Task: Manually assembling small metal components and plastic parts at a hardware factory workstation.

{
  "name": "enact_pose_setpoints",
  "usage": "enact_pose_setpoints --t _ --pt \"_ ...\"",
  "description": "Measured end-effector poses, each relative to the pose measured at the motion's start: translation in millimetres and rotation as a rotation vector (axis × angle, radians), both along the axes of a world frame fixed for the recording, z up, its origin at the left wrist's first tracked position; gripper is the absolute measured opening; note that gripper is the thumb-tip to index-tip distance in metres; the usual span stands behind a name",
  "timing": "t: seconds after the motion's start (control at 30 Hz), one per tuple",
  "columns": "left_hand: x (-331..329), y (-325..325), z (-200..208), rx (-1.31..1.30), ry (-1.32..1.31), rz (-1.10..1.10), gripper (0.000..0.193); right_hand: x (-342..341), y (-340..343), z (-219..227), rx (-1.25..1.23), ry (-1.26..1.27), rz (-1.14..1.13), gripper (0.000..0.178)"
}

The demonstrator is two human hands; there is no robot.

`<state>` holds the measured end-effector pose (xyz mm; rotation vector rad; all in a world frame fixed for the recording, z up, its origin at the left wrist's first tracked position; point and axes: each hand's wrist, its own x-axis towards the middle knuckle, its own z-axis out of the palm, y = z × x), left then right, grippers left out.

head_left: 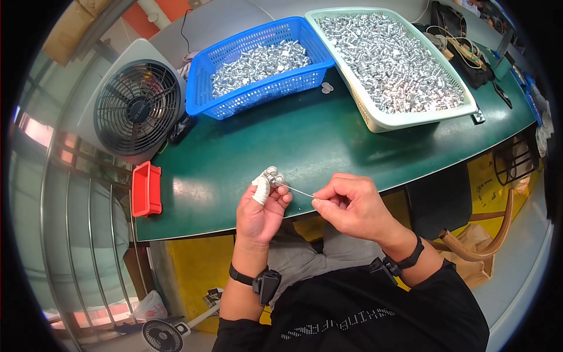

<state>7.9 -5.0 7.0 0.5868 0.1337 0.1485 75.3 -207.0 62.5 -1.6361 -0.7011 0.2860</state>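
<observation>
A workshop corner with a dark green bench [305, 146] seen from above, yellow panels below its near edge and a metal railing off to the left. At the far edge of the bench stand two baskets side by side: a blue plastic basket [258, 94] partly filled with small silver metal parts, and to its right a larger pale green basket [381, 120] heaped with the same kind of parts. Two loose parts [326, 88] lie on the bench between the baskets. Beyond the bench's left end sits a white box fan [136, 105] with a black grille, and a small red tray [146, 189] rests at the near left corner.

Over the near edge of the bench, the left hand [262, 214] is raised, its index finger wrapped in white tape; its grip is closed on a small cluster of silver metal parts [273, 175] pinched at the fingertips. The right hand [350, 208] is just beside it, thumb and forefinger pinched tight on the end of a thin wire [296, 190] that runs leftward to the cluster. Both wrists carry black bands. The person wears a black top and grey trousers.
</observation>
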Motion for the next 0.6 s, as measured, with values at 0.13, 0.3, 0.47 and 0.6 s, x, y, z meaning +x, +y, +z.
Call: enact_pose_setpoints --t 0.13,0.3,0.47,0.6 --pt "0.2 -9.4 -0.6 0.187 0.011 0.072 0.024 -0.5 -2.8 4.7 -0.05 -0.096 -0.012 0.002" --pt "-1.1 -26.4 -1.8 0.61 0.044 0.313 0.022 0.4 -5.7 -7.5 -0.043 -0.154 -0.029 0.004" --pt "-1.1 -20.7 1.1 0.251 -0.003 0.179 0.022 5.9 -10.9 -6.6 0.133 0.47 0.082 0.005" --pt "-1.2 -16.9 8.5 0.236 -0.009 0.109 0.021 10.6 -15.1 -13.6 0.194 0.659 0.121 0.007"
